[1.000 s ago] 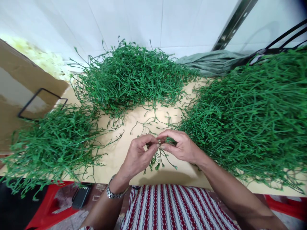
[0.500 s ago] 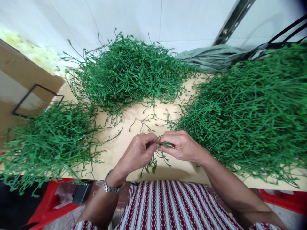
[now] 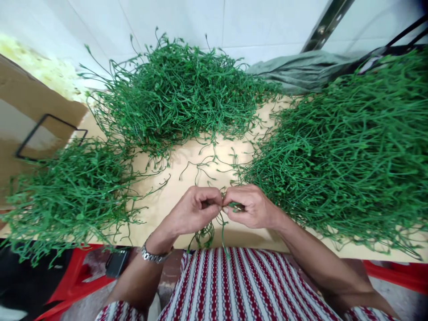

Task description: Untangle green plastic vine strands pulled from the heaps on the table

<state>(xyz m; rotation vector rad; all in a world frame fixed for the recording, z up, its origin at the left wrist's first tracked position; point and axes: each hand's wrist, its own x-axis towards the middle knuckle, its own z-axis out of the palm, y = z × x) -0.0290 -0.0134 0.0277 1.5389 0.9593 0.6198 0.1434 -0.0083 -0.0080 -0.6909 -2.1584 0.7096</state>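
Note:
My left hand (image 3: 197,209) and my right hand (image 3: 250,206) meet at the fingertips over the table's front part. Both are closed in a pinch on thin green plant stems (image 3: 204,235), which hang down below the fingers toward the table edge. Some stem also shows inside the curl of my right hand. The exact point where the fingertips join is partly hidden. Around the hands lie three heaps of similar stems: a left heap (image 3: 76,191), a back heap (image 3: 187,93) and a large right heap (image 3: 351,156). Several loose stems (image 3: 200,165) lie just beyond my fingers.
The pale tabletop (image 3: 160,223) ends close to my striped shirt. A cardboard box (image 3: 40,93) and a black wire frame (image 3: 31,133) stand at the left. Behind lie a grey-green cloth (image 3: 301,69) and the white wall (image 3: 187,22). Red stools (image 3: 75,276) show below.
The hanging stems have shifted, with one now reaching down to the shirt. My hands stay pinched together in nearly the same place. The view has tilted slightly.

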